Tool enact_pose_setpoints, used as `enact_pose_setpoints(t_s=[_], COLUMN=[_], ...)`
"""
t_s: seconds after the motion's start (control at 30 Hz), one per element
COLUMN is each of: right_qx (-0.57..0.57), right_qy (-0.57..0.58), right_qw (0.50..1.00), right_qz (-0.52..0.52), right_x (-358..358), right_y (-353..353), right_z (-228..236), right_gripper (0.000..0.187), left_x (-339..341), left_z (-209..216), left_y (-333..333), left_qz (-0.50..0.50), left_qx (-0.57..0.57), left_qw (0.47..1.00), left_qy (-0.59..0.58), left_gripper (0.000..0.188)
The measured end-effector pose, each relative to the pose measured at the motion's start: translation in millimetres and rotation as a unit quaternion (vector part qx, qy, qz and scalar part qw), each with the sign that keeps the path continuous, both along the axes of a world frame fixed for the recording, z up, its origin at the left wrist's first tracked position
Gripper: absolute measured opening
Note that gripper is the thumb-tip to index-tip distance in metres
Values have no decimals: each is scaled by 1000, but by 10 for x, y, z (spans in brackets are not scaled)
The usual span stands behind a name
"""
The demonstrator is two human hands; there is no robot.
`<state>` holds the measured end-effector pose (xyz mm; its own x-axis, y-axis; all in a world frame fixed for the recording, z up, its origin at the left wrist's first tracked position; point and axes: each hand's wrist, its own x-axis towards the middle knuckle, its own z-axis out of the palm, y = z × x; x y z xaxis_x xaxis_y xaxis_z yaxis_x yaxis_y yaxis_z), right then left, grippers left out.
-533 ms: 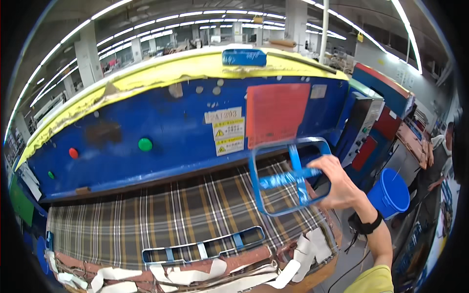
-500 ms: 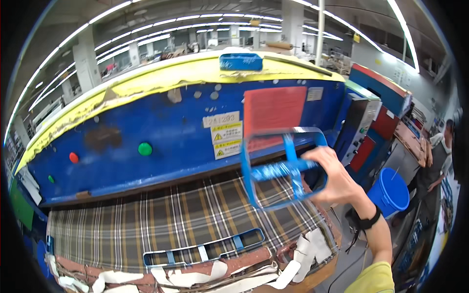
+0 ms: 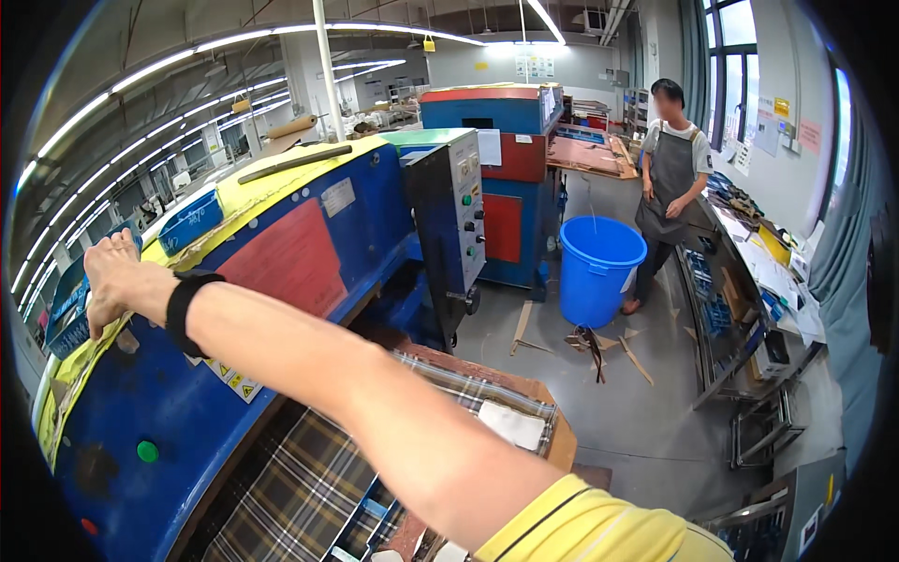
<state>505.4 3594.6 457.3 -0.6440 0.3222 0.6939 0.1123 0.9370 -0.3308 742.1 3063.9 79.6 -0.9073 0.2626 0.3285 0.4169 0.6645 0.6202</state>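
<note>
My right arm stretches far across to the left, over the blue press [image 3: 290,258]. At the press's yellow-covered top edge, my right hand [image 3: 117,272] is closed on a blue frame-shaped cutting die [image 3: 67,314]; part of it is hidden behind the fingers. Just right of the hand, a smaller blue cutting die [image 3: 192,223] rests on the yellow top. Below my forearm, dark plaid fabric [image 3: 272,496] lies on the press bed, with a long blue cutting die [image 3: 361,520] on it, partly cut off by the lower edge and my arm. My left hand is out of view.
A control box with knobs [image 3: 465,211] stands at the press's right end. Beyond are a second blue-red press [image 3: 501,178], a blue bucket [image 3: 599,276] and a person in a grey apron [image 3: 670,169]. Scraps [image 3: 590,347] lie on the floor. A cluttered bench [image 3: 749,234] runs along the right wall.
My right hand has carried the frame-shaped die from above the fabric to the press's top edge. The view has swung right, bringing in the aisle and bench.
</note>
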Motion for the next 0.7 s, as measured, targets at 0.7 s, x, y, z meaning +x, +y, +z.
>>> enact_pose_setpoints(t_s=[0.7], right_qx=[72], right_qy=[-298], right_qw=[887], right_qz=[345], right_x=[2396], right_y=[-792], right_z=[-2479], right_gripper=[64], left_x=[8], left_z=[-80], left_y=[8], left_qz=[56], left_qx=[8], left_qw=[998], left_qy=[-3], left_gripper=[38])
